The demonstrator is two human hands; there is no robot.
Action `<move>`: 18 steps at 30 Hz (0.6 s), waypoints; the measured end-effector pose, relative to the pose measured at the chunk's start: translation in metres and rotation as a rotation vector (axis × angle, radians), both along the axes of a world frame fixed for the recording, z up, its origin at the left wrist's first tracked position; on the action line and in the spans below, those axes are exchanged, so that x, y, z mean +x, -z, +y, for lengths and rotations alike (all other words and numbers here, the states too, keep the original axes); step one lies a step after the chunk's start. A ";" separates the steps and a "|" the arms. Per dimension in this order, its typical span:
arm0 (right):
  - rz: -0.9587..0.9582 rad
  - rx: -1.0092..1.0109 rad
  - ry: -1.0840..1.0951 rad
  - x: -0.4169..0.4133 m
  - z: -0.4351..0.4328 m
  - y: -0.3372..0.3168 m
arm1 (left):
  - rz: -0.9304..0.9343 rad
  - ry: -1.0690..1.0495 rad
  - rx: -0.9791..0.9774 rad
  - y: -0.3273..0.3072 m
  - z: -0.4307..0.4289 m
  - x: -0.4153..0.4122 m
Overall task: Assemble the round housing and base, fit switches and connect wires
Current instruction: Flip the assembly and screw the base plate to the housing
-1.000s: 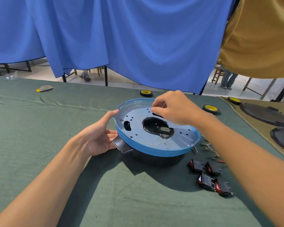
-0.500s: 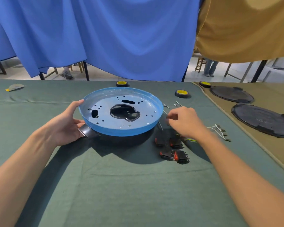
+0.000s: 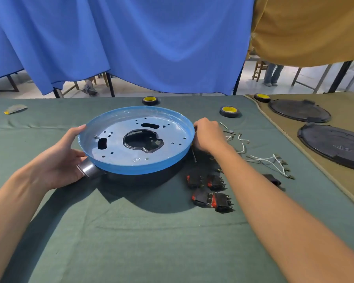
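Left hand (image 3: 63,158): grasping the round housing (image 3: 135,170) at its left edge, thumb laid along the blue rim, the other fingers curled against the side just beside a short grey stub (image 3: 88,169).
Left arm: bare forearm, reaching in from the lower left corner.
Right hand (image 3: 208,135): at the right edge of the housing with its back to the camera and fingers curled under; I cannot tell whether it grips the rim or pinches something small.
Right arm: bare forearm, reaching in from the lower right, passing over the switches.
Round housing: flat on the green cloth (image 3: 131,231), between the two hands; a shallow blue pan with a pale perforated floor and a large dark opening at the middle.
Switches (image 3: 209,190): four black ones with red ends, clustered on the cloth just right of the housing; a fifth dark piece (image 3: 271,178) lies beyond the arm.
Wires (image 3: 268,160): white leads with metal ends, loose on the cloth right of the hand, near small metal parts (image 3: 231,131).
Tape rolls: one behind the housing (image 3: 150,100), one to its right (image 3: 229,111), one on the tan cloth (image 3: 262,97).
Tan cloth (image 3: 352,111): carries two black round covers (image 3: 298,110) (image 3: 335,146).
Room: blue curtain (image 3: 151,48) and mustard curtain (image 3: 307,27) hang behind the table; chair legs and a standing person's legs (image 3: 273,73) show beneath.
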State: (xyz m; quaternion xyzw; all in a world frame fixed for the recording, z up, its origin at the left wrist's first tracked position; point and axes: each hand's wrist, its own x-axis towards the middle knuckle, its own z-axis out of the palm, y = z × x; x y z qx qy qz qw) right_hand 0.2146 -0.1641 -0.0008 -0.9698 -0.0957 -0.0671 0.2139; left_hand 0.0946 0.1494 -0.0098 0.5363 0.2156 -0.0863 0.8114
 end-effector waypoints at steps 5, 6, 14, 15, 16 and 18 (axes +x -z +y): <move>0.075 0.033 -0.066 0.011 -0.002 -0.003 | 0.002 0.043 0.005 0.003 0.008 0.004; 0.089 0.017 -0.059 0.013 -0.004 -0.006 | 0.004 0.060 0.007 0.003 0.009 0.005; 0.214 0.143 -0.056 0.012 -0.024 -0.026 | 0.017 0.071 0.023 0.005 0.009 0.006; 0.211 0.180 -0.060 0.012 -0.028 -0.031 | 0.018 0.069 0.018 0.005 0.008 0.006; 0.201 0.210 -0.061 0.011 -0.032 -0.037 | 0.018 0.069 0.013 0.005 0.008 0.006; 0.168 0.273 -0.068 0.008 -0.039 -0.048 | 0.024 0.061 0.014 0.006 0.008 0.006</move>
